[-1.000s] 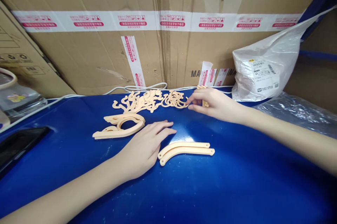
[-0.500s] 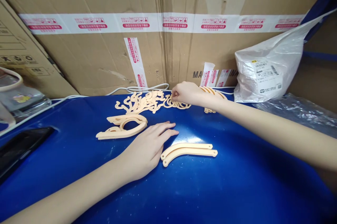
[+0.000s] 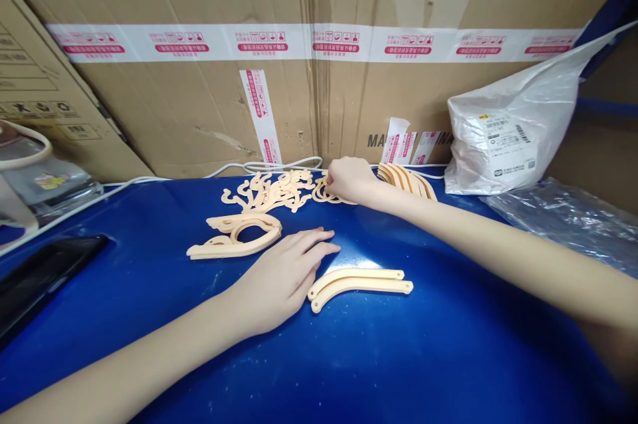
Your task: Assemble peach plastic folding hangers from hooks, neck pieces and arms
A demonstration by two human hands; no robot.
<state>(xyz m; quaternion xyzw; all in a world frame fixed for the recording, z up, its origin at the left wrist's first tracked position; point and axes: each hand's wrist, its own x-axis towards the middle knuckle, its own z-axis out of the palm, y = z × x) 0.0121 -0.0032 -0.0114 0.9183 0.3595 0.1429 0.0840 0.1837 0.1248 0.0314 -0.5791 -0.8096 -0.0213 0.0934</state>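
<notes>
My left hand (image 3: pixel 284 274) lies on the blue table with its fingers stretched out and nothing in them. Just right of its thumb rest two curved cream plastic hanger arms (image 3: pixel 361 281), side by side. A folded plastic hanger (image 3: pixel 239 238) lies beyond my left wrist. At the back, my right hand (image 3: pixel 349 178) reaches into a small pile of cream rings (image 3: pixel 321 193), fingers curled and pressed together. Whatever is between its fingertips is hidden. Left of the rings is a heap of hook pieces (image 3: pixel 276 191); right of the hand stands a row of curved arms (image 3: pixel 406 181).
Large cardboard boxes (image 3: pixel 199 105) wall off the back, with a white cable (image 3: pixel 239 166) along their foot. A white plastic bag (image 3: pixel 498 131) and clear film (image 3: pixel 563 218) are at right. A dark phone-like slab (image 3: pixel 44 278) and a clear jug (image 3: pixel 44 178) are at left.
The view has shifted slightly, so things sit a little further right. My right wrist has moved off the row of curved arms, showing more of it. My left hand keeps its place beside the two arms.
</notes>
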